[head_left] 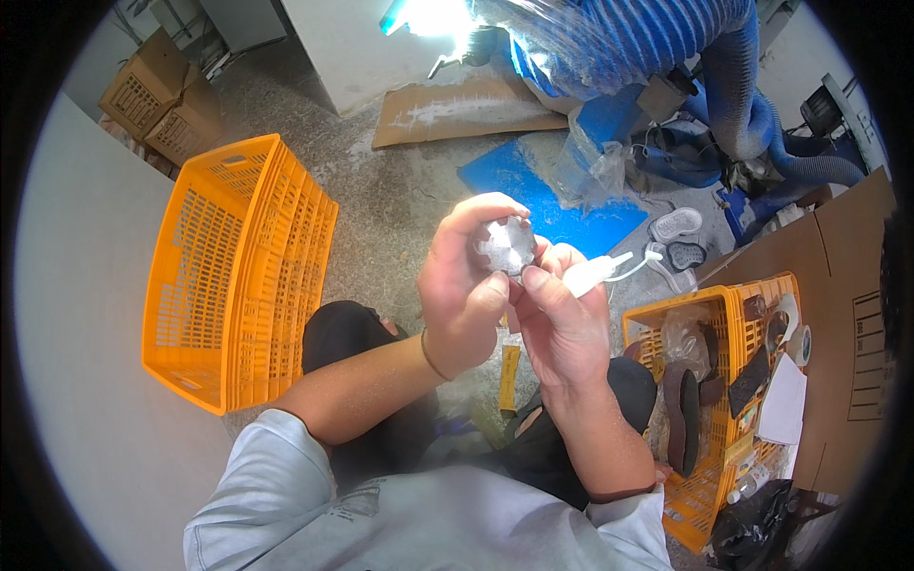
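Straight in front of me, my left hand (pixel 455 290) is closed around a round silver metal part (pixel 507 246) with notches along its rim. Its flat face is turned up toward me. Close against it, my right hand (pixel 569 333) grips a small white squeeze bottle (pixel 588 275) with a narrow nozzle pointing right. A thin strap with a small cap hangs from the bottle's tip. My right thumb and fingertips lie near or against the metal part's lower edge; whether they press on it I cannot tell.
Stacked orange crates (pixel 238 276) stand on the left. Another orange crate (pixel 728 314) on the right carries sanding belts (pixel 682 419) and scraps, beside a large cardboard sheet (pixel 843 324). Ahead are a blue mat (pixel 543 195), a bright lamp (pixel 433 17) and a thick blue hose (pixel 657 29).
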### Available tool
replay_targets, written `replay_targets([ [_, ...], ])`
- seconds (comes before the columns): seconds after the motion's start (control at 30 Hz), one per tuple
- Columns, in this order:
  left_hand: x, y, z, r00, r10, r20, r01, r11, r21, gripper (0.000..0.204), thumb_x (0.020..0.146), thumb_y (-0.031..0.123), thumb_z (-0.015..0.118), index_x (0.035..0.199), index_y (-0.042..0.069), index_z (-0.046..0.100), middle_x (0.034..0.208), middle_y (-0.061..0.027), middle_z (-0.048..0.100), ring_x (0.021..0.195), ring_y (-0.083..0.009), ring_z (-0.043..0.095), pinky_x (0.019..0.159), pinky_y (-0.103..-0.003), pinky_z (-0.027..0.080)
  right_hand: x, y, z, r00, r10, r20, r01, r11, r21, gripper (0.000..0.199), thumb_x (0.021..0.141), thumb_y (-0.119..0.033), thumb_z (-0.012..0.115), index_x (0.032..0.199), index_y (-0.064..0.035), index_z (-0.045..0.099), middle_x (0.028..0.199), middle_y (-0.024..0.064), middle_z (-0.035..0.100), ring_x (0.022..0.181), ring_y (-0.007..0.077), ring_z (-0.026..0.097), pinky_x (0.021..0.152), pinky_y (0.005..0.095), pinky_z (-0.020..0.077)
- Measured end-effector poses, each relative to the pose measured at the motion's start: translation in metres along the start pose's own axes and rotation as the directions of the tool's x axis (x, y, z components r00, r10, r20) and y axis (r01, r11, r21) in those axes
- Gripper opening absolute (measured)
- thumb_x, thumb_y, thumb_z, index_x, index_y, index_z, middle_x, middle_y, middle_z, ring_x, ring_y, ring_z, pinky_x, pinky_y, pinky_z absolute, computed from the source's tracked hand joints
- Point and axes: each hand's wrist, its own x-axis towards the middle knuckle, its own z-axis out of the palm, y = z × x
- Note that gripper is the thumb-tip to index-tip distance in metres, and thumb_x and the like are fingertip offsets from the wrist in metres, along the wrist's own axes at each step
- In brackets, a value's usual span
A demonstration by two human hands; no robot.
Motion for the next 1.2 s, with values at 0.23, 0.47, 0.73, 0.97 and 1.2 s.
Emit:
replay_targets([
  [0.23, -0.0004, 0.0001, -0.0006, 1.000, -0.002, -0.003, 0.002, 1.000, 0.009, 0.059, 0.074, -0.006, 0.044, 0.133, -0.002, 0.047, 0.126, -0.0152, 0.052, 0.105, -0.0212, 0.062, 0.096, -0.037, 0.051, 0.0000, -0.0001, -0.0004, 1.000, 0.000, 0.022, 0.000, 1.000, 0.010, 0.038, 0.091, 0.001, 0.058, 0.127, 0.0129, 0.059, 0.120, 0.0176, 0.067, 0.111, 0.0234, 0.066, 0.099, 0.0412, 0.0541],
  [0.47, -0.0004, -0.0007, -0.0007, 1.000, 0.008, 0.005, -0.008, 1.000, 0.006, 0.060, 0.073, -0.006, 0.043, 0.132, -0.002, 0.047, 0.126, -0.0155, 0.052, 0.105, -0.0213, 0.062, 0.097, -0.037, 0.051, -0.0004, -0.0005, 0.0000, 1.000, 0.013, 0.001, -0.013, 1.000, -0.006, 0.038, 0.091, 0.001, 0.058, 0.127, 0.0125, 0.058, 0.121, 0.0172, 0.066, 0.112, 0.0231, 0.066, 0.099, 0.0409, 0.0538],
  [0.73, -0.0005, -0.0012, -0.0016, 1.000, 0.018, 0.011, -0.018, 0.999, 0.035, 0.060, 0.072, -0.007, 0.042, 0.132, -0.003, 0.047, 0.127, -0.0158, 0.052, 0.105, -0.0214, 0.063, 0.097, -0.036, 0.051, -0.0008, -0.0008, -0.0012, 1.000, 0.018, 0.003, -0.018, 1.000, -0.017, 0.038, 0.091, 0.001, 0.058, 0.127, 0.0127, 0.058, 0.121, 0.0174, 0.066, 0.111, 0.0232, 0.066, 0.099, 0.0409, 0.0537],
  [0.97, -0.0026, -0.0030, -0.0026, 1.000, 0.001, -0.001, -0.001, 1.000, 0.007, 0.059, 0.074, -0.006, 0.044, 0.133, -0.003, 0.047, 0.127, -0.0152, 0.052, 0.106, -0.0219, 0.063, 0.097, -0.036, 0.051, -0.0004, -0.0013, 0.0023, 1.000, 0.013, -0.002, -0.013, 1.000, -0.020, 0.021, 0.092, 0.000, 0.061, 0.111, 0.0049, 0.057, 0.117, 0.0156, 0.065, 0.106, 0.0219, 0.065, 0.091, 0.0379, 0.0534],
  [1.2, -0.0031, -0.0003, -0.0055, 0.997, -0.034, 0.072, 0.035, 0.999, -0.015, 0.055, 0.082, -0.002, 0.050, 0.136, -0.002, 0.046, 0.135, -0.0166, 0.051, 0.112, -0.0231, 0.061, 0.100, -0.038, 0.050, -0.0037, -0.0042, 0.0028, 0.999, 0.008, -0.036, -0.010, 0.998, -0.058, 0.021, 0.092, -0.003, 0.066, 0.083, -0.0096, 0.049, 0.115, 0.0135, 0.061, 0.099, 0.0200, 0.061, 0.079, 0.0343, 0.0528],
])
